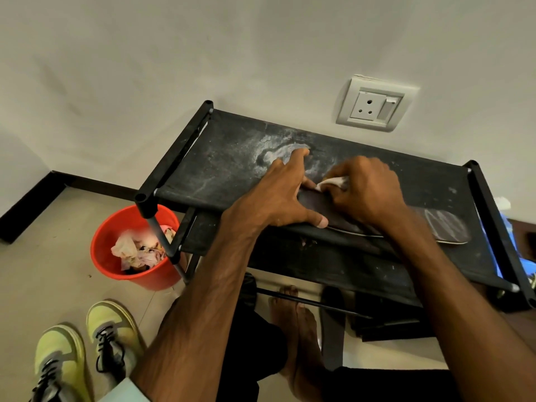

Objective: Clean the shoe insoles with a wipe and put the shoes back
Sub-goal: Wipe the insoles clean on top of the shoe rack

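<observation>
Black rack by the wall, red bin beside it, green shoes on the floor, dark insole on the rack top, left hand spread flat holding it down, right hand curled around white wipe, rubbing the insole

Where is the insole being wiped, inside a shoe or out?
Out: the insole lies flat on the rack, steadied by the left hand.

One wide-angle view, worn on the person's head, faces forward and steeply down, close above the shoe rack standing against the wall. The left hand and right hand sit mid-frame, forearms entering from the bottom edge; floor fills the lower left, directly beneath the wearer
</observation>
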`<state>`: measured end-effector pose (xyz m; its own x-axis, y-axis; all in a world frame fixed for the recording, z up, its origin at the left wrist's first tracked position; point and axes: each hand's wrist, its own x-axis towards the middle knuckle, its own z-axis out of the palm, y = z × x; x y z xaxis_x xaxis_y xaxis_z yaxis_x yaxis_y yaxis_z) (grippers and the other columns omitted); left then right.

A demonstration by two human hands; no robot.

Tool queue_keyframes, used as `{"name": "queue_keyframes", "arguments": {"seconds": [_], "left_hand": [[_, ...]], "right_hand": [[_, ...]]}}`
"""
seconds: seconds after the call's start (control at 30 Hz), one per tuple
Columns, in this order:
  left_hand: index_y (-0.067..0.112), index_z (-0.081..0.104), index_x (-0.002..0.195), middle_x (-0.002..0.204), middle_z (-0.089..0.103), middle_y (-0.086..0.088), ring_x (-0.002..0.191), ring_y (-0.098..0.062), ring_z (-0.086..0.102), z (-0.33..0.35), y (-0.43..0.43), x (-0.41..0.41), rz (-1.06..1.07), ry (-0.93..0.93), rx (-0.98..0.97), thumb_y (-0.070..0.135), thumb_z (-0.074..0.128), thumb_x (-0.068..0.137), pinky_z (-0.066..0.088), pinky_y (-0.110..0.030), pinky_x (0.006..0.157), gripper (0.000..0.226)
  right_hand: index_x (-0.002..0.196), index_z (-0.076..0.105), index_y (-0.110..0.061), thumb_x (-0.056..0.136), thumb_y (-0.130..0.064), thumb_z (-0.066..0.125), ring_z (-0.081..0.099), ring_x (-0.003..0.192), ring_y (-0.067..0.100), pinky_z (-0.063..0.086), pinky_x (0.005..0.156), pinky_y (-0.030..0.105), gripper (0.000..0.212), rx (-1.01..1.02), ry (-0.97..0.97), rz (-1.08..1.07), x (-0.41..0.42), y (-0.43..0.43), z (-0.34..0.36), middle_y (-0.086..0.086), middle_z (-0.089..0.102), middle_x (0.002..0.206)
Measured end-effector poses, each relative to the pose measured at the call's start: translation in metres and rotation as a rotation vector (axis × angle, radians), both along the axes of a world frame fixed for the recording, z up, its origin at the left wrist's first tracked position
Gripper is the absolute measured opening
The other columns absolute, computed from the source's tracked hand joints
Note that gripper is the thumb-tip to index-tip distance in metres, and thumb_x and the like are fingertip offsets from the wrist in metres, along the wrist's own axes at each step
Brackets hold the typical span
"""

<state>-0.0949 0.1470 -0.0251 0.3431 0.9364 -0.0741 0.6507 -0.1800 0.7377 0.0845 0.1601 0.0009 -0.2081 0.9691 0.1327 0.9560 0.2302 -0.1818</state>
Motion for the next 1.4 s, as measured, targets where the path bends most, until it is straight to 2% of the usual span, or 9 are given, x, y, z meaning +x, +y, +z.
{"name": "queue_keyframes", "arguments": {"seconds": [0.1, 0.27, 0.53, 0.73, 0.93, 1.13, 1.23, 1.3, 1.4], "left_hand": [[0.024, 0.005, 0.158, 0.129, 0.066, 0.010, 0.149, -0.021, 0.021, 0.001, 0.000, 0.000, -0.003, 0.010, -0.002, 0.043, 0.093, 0.063, 0.024, -0.050, 0.119, 0.131], [0.028, 0.002, 0.158, 0.142, 0.050, -0.010, 0.136, -0.027, 0.042, 0.004, 0.002, -0.002, 0.026, 0.010, -0.013, 0.029, 0.093, 0.066, 0.040, -0.050, 0.111, 0.129], [0.024, 0.003, 0.159, 0.129, 0.066, 0.012, 0.148, -0.021, 0.023, 0.004, -0.003, 0.000, 0.018, -0.022, -0.005, 0.042, 0.092, 0.065, 0.023, -0.048, 0.117, 0.131], [0.023, 0.001, 0.159, 0.135, 0.061, 0.001, 0.145, -0.024, 0.031, 0.005, 0.000, -0.003, 0.024, -0.017, 0.003, 0.033, 0.093, 0.065, 0.032, -0.053, 0.116, 0.132], [0.026, -0.001, 0.158, 0.140, 0.059, 0.003, 0.150, -0.025, 0.019, 0.003, -0.001, 0.001, 0.014, -0.007, -0.002, 0.045, 0.092, 0.065, 0.023, -0.049, 0.117, 0.133], [0.034, 0.000, 0.157, 0.140, 0.047, -0.014, 0.128, -0.030, 0.049, 0.002, 0.000, 0.001, 0.031, 0.001, -0.019, 0.016, 0.088, 0.070, 0.047, -0.049, 0.105, 0.125], [0.031, 0.001, 0.158, 0.145, 0.049, -0.011, 0.138, -0.030, 0.039, 0.002, 0.000, 0.001, 0.026, -0.013, -0.017, 0.030, 0.092, 0.067, 0.039, -0.050, 0.111, 0.129], [0.026, 0.002, 0.159, 0.139, 0.059, 0.001, 0.145, -0.025, 0.028, 0.003, -0.002, 0.000, 0.020, -0.026, -0.004, 0.041, 0.093, 0.065, 0.031, -0.051, 0.115, 0.131], [0.024, 0.002, 0.159, 0.130, 0.065, 0.013, 0.148, -0.021, 0.021, 0.003, -0.004, 0.001, 0.019, -0.024, 0.010, 0.043, 0.091, 0.067, 0.025, -0.050, 0.118, 0.129]], "right_hand": [[0.105, 0.080, -0.034, 0.085, -0.036, 0.074, 0.067, 0.095, 0.033, 0.055, 0.078, 0.042, 0.021, 0.036, -0.047, 0.001, -0.002, -0.001, -0.001, 0.008, 0.074, 0.101], [0.103, 0.080, -0.030, 0.081, -0.032, 0.075, 0.069, 0.084, 0.028, 0.058, 0.072, 0.041, 0.023, -0.040, -0.044, 0.177, -0.026, -0.009, -0.001, 0.006, 0.075, 0.093], [0.105, 0.079, -0.039, 0.087, -0.037, 0.073, 0.068, 0.094, 0.025, 0.057, 0.080, 0.042, 0.019, -0.074, -0.017, 0.064, 0.005, -0.003, 0.006, -0.001, 0.077, 0.102], [0.104, 0.080, -0.039, 0.082, -0.037, 0.080, 0.068, 0.085, 0.017, 0.056, 0.075, 0.036, 0.022, -0.174, 0.051, 0.294, -0.012, -0.013, 0.007, -0.004, 0.076, 0.097], [0.104, 0.080, -0.037, 0.087, -0.035, 0.074, 0.067, 0.092, 0.026, 0.056, 0.077, 0.041, 0.018, 0.029, -0.017, 0.046, -0.006, -0.002, -0.001, 0.002, 0.076, 0.100], [0.099, 0.081, -0.022, 0.082, -0.017, 0.076, 0.069, 0.076, 0.025, 0.053, 0.067, 0.036, 0.019, -0.081, 0.115, 0.284, -0.027, -0.012, -0.002, 0.006, 0.075, 0.084], [0.101, 0.081, -0.034, 0.084, -0.028, 0.078, 0.069, 0.078, 0.021, 0.058, 0.074, 0.042, 0.018, -0.163, 0.127, 0.273, -0.018, -0.011, 0.006, 0.000, 0.076, 0.087], [0.102, 0.080, -0.041, 0.085, -0.038, 0.078, 0.069, 0.085, 0.020, 0.058, 0.077, 0.042, 0.018, -0.167, 0.100, 0.212, -0.002, -0.008, 0.010, -0.004, 0.078, 0.094], [0.103, 0.080, -0.043, 0.088, -0.038, 0.076, 0.070, 0.095, 0.021, 0.058, 0.082, 0.044, 0.017, -0.159, 0.054, 0.148, 0.012, -0.007, 0.013, -0.007, 0.078, 0.103]]}}
